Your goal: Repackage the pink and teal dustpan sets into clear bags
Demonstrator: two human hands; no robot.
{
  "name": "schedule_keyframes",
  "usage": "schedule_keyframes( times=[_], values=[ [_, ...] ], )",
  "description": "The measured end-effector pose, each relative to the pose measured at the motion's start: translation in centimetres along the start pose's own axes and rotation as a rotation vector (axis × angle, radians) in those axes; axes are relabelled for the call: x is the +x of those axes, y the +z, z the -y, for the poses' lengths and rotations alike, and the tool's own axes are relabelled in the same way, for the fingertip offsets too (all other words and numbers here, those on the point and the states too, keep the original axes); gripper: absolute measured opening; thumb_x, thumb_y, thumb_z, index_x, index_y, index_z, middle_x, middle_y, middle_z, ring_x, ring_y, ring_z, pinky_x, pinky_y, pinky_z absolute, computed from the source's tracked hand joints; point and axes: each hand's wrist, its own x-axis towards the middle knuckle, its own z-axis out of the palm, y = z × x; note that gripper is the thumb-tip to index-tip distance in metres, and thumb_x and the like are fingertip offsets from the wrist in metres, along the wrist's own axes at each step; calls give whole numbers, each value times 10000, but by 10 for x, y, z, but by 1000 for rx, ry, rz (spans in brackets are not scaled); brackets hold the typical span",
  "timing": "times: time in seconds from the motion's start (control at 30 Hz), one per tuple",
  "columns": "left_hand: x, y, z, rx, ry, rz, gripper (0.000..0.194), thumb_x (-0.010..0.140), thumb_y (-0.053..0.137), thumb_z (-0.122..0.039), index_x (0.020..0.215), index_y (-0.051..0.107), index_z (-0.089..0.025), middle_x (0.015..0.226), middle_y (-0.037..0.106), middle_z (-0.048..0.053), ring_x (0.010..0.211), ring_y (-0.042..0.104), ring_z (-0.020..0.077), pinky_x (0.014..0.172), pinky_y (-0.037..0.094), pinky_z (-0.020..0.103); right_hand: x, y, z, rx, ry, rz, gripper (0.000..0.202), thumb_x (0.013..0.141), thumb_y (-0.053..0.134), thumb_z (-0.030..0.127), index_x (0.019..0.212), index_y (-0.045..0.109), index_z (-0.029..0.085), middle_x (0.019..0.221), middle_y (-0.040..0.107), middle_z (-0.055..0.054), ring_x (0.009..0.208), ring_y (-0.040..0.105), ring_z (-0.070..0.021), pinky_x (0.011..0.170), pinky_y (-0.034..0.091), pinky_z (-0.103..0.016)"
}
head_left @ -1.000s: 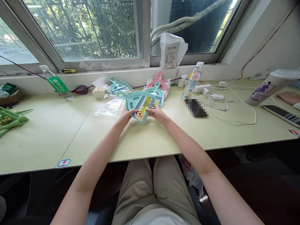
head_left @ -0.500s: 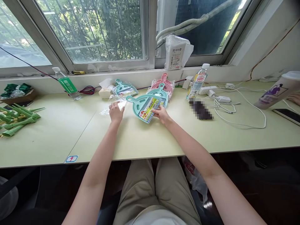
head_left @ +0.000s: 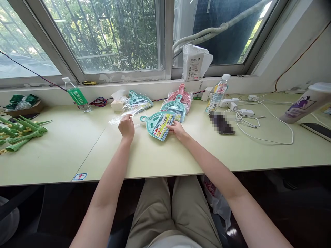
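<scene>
My right hand [head_left: 178,130] grips the right edge of a mint-green mini dustpan-and-brush set [head_left: 154,123], which has a yellow label card and a handle pointing left. To its left, my left hand [head_left: 126,127] is closed on a clear plastic bag [head_left: 132,112], part of which lies crumpled on the table. Just behind the held set lies another mint-green dustpan set [head_left: 178,106], overlapping a pink dustpan set [head_left: 181,90] in clear wrap. A third mint-green set [head_left: 139,100] in wrap rests behind my left hand.
Left on the table [head_left: 64,151] are green stalk-like pieces [head_left: 23,132] and a tilted green-labelled bottle [head_left: 77,98]. Tissues [head_left: 118,100] sit near the wall. To the right are another bottle [head_left: 218,93], a pixelated dark object [head_left: 222,123], white cables [head_left: 271,137], a large cup [head_left: 306,103] and a phone [head_left: 317,131].
My left hand has gone from spread fingers to closed, and the plastic is lifted at its fingertips. The right hand still holds the dustpan set, nearly unmoved. The view has tilted slightly.
</scene>
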Motion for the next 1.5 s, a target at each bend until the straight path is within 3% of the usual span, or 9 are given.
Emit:
schedule_keyframes(
  times=[0.3, 0.5, 0.73, 0.93, 1.07, 1.17, 1.23, 1.4, 1.5],
  values=[
    [-15, -2, -28, -163, 241, 61, 272, 954, 437, -183, 1085, 663, -257, 1126, 673, 98, 1138, 561, 310, 904, 438, 383, -9, 10, 1, 26, -68, 134, 324, 732, 749, 129, 1014, 612, 210, 923, 772, -45, 859, 758, -220, 921, 623, -496],
    [-23, -2, -38, -201, 393, 189, 266, 958, 436, -188, 1047, 675, -267, 1137, 682, 82, 1131, 568, 296, 881, 447, 373, -6, 10, -3, 48, -103, 22, 337, 734, 747, 141, 1018, 587, 226, 968, 756, -44, 898, 749, -213, 943, 619, -488],
    [-24, 3, -37, -333, 335, 172, 284, 956, 440, -198, 1108, 665, -281, 1211, 673, 79, 1204, 553, 303, 989, 436, 406, -8, 10, 0, 75, -128, 41, 328, 747, 733, 161, 1031, 583, 231, 966, 764, -30, 954, 741, -208, 956, 618, -453],
    [-28, 10, -42, -519, 376, 302, 196, 900, 540, -184, 962, 704, -272, 1080, 714, 65, 1060, 634, 264, 989, 467, 399, -10, 18, -9, 76, -140, 70, 432, 679, 826, 232, 1037, 583, 217, 913, 769, -45, 926, 751, -234, 912, 632, -476],
    [-33, 13, -50, -546, 412, 108, 223, 919, 569, -262, 1128, 638, -227, 1286, 647, 106, 1264, 550, 261, 1133, 376, 432, -6, 16, -9, 163, -171, -2, 431, 657, 841, 234, 1011, 596, 224, 918, 773, -23, 926, 749, -219, 944, 623, -454],
    [-28, 10, -52, -591, 205, -232, 558, 858, 694, -335, 1350, 464, -207, 1562, 374, 152, 1502, 270, 266, 1252, 170, 430, -5, 15, -8, 223, -189, -8, 394, 665, 828, 227, 996, 615, 231, 946, 778, -8, 951, 743, -208, 971, 613, -432],
    [-20, 7, -49, -752, -38, -306, 713, 821, 745, -327, 1417, 366, -226, 1612, 273, 143, 1533, 202, 252, 1256, 169, 402, -5, 15, -7, 241, -191, -4, 379, 667, 825, 227, 987, 622, 233, 952, 778, -6, 981, 739, -214, 977, 611, -434],
    [-4, 8, -39, -1397, -552, 258, 659, 905, 636, -261, 1467, 293, -260, 1383, 577, 115, 1200, 632, 200, 956, 528, 297, -6, 17, -9, 230, -185, 31, 354, 657, 844, 248, 940, 636, 204, 968, 775, -42, 1024, 731, -246, 978, 606, -462],
    [-5, 14, -37, -1521, -663, 172, 893, 846, 666, -115, 1525, 127, -333, 1302, 641, 57, 976, 709, 125, 793, 559, 211, -6, 17, -9, 221, -192, 48, 375, 643, 859, 280, 934, 637, 199, 959, 778, -53, 1014, 734, -256, 966, 609, -470]
  ],
)
